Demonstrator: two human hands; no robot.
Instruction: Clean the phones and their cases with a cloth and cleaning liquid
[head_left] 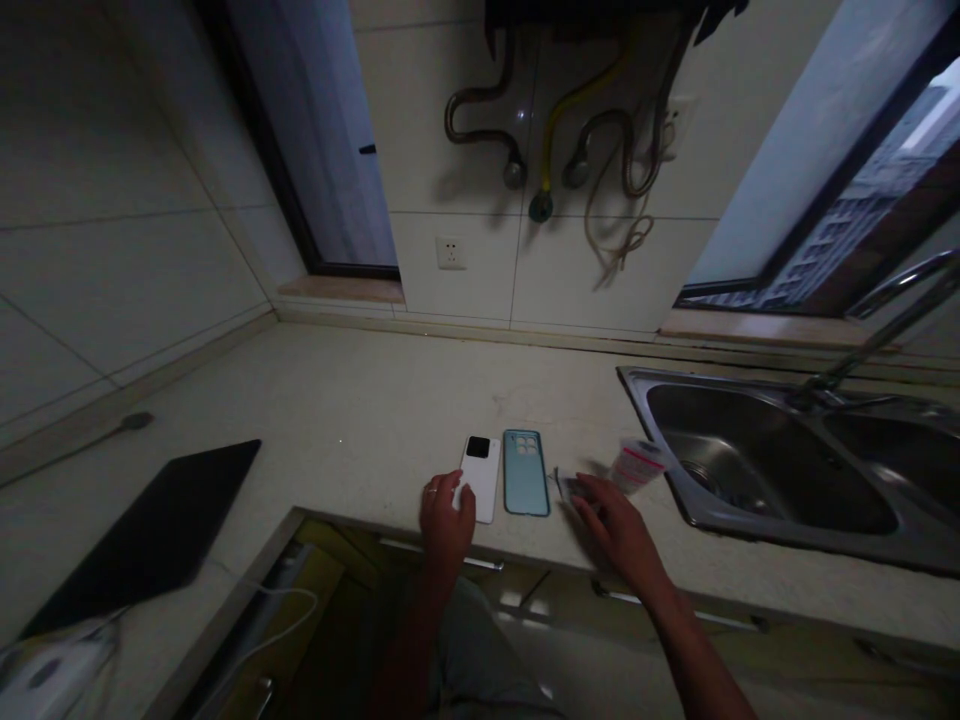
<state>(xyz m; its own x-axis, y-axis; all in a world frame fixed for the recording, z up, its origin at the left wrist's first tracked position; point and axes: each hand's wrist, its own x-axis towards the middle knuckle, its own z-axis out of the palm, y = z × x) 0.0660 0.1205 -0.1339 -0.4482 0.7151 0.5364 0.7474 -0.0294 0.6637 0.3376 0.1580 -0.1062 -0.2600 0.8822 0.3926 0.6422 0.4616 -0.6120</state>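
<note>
A white phone (480, 480) lies back up on the counter, its square black camera block at the far end. My left hand (446, 510) rests at its near left edge, thumb and fingers apart and touching it. Just to the right lies a light blue phone case (526, 475) with camera cutouts. Beyond the case, my right hand (611, 515) has its fingers closed on a small greyish piece (568, 488), partly hidden and too blurred to name. Behind those fingers is a clear plastic bag (636, 466) with a pink-red strip.
A double steel sink (679, 510) with a tall faucet (885, 335) is set into the counter (375, 420) on the right. On the left lie a black flat panel (157, 530) and a white device (60, 665) with a cable. Pipes (551, 130) hang on the tiled wall.
</note>
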